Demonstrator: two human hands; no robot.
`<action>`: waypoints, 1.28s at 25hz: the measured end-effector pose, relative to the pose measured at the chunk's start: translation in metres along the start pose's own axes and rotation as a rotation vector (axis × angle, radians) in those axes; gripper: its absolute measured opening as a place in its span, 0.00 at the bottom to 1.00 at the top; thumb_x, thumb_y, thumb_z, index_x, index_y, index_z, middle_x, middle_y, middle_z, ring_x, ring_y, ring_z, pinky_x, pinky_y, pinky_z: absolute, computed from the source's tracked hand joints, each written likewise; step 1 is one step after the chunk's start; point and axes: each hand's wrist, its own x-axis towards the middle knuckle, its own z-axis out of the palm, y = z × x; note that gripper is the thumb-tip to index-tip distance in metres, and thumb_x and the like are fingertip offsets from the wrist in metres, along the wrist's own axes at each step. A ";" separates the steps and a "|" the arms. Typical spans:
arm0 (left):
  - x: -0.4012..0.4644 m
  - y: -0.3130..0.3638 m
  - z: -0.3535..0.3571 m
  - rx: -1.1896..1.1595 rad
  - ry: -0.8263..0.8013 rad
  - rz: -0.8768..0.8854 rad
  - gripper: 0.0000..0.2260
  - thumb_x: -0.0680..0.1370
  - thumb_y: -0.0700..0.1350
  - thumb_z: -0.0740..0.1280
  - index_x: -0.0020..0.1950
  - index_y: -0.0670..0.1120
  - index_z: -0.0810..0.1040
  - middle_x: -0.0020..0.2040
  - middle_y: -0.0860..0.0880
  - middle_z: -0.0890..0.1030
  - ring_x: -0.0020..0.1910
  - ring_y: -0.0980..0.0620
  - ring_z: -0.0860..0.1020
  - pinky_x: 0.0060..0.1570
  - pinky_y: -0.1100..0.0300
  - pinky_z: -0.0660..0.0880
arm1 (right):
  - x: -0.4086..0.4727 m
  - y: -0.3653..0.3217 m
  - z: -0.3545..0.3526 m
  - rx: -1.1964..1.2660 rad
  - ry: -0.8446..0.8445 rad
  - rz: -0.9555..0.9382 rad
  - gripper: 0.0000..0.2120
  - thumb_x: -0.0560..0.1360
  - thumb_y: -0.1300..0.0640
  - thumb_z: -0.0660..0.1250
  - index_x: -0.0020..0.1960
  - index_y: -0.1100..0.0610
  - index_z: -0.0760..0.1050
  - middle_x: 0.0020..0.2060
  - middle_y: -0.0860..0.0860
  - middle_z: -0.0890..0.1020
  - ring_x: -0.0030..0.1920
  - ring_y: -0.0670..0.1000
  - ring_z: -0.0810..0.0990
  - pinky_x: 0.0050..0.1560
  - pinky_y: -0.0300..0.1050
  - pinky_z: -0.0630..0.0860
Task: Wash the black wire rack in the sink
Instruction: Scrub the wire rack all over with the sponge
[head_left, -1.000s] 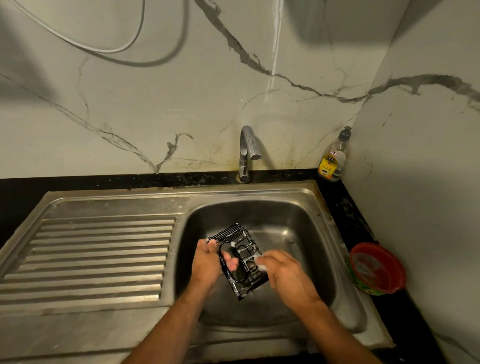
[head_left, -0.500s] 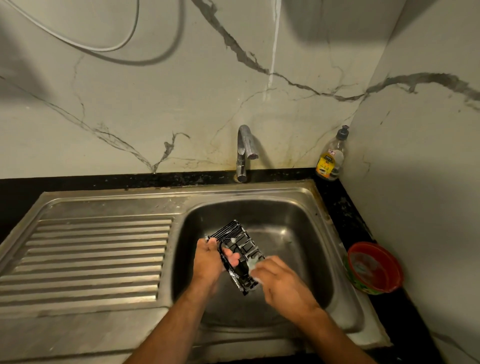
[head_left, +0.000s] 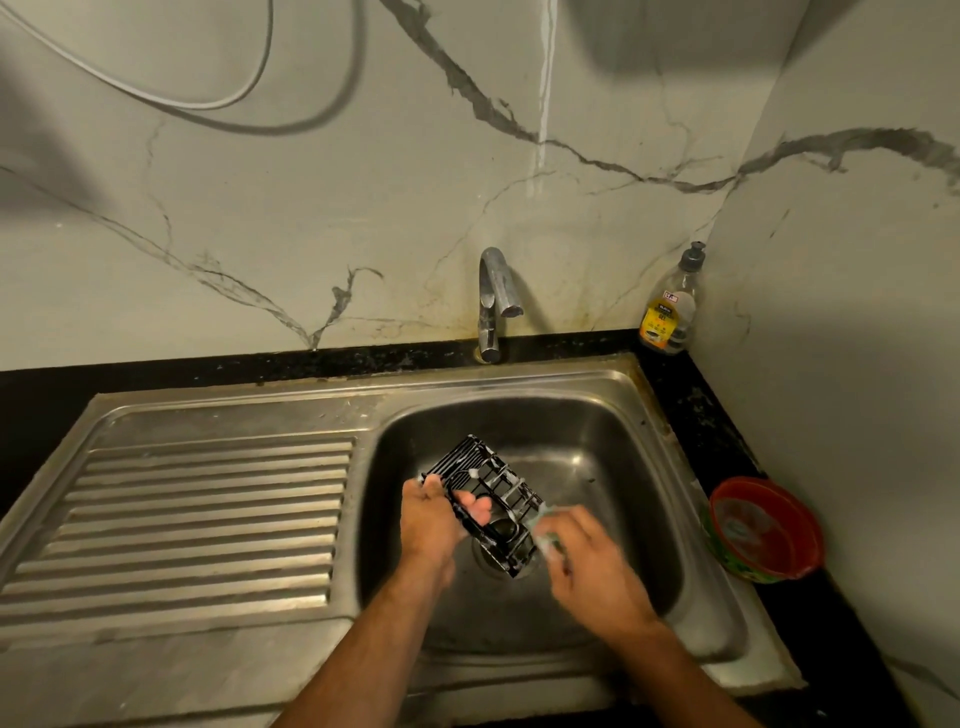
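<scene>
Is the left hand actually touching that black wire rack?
Touching. The head view shows the left hand gripping the black wire rack, with its thumb poking through the wires.

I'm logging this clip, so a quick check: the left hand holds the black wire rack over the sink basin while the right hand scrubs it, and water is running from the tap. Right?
Not quite. The head view shows no water coming from the tap. The rest stands: the left hand holds the black wire rack over the sink basin while the right hand scrubs it.
</scene>
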 end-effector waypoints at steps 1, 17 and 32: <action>0.000 0.000 -0.001 -0.010 0.003 0.004 0.08 0.88 0.41 0.54 0.58 0.39 0.69 0.37 0.41 0.75 0.34 0.44 0.81 0.39 0.49 0.84 | 0.004 0.003 -0.002 0.022 0.012 0.140 0.17 0.75 0.62 0.67 0.60 0.47 0.78 0.52 0.40 0.73 0.48 0.44 0.77 0.53 0.44 0.79; -0.005 0.004 -0.017 -0.088 0.126 -0.010 0.10 0.87 0.36 0.54 0.47 0.41 0.69 0.36 0.41 0.73 0.36 0.42 0.79 0.36 0.51 0.83 | 0.001 -0.045 0.037 0.715 0.129 0.795 0.06 0.70 0.66 0.74 0.40 0.56 0.83 0.30 0.51 0.85 0.31 0.51 0.84 0.43 0.53 0.82; 0.006 -0.014 -0.046 -0.220 0.372 -0.044 0.10 0.88 0.40 0.54 0.48 0.44 0.70 0.35 0.46 0.70 0.25 0.53 0.79 0.26 0.60 0.80 | 0.012 -0.059 0.034 1.033 0.170 1.028 0.07 0.72 0.72 0.71 0.49 0.65 0.79 0.38 0.59 0.83 0.29 0.49 0.79 0.30 0.42 0.81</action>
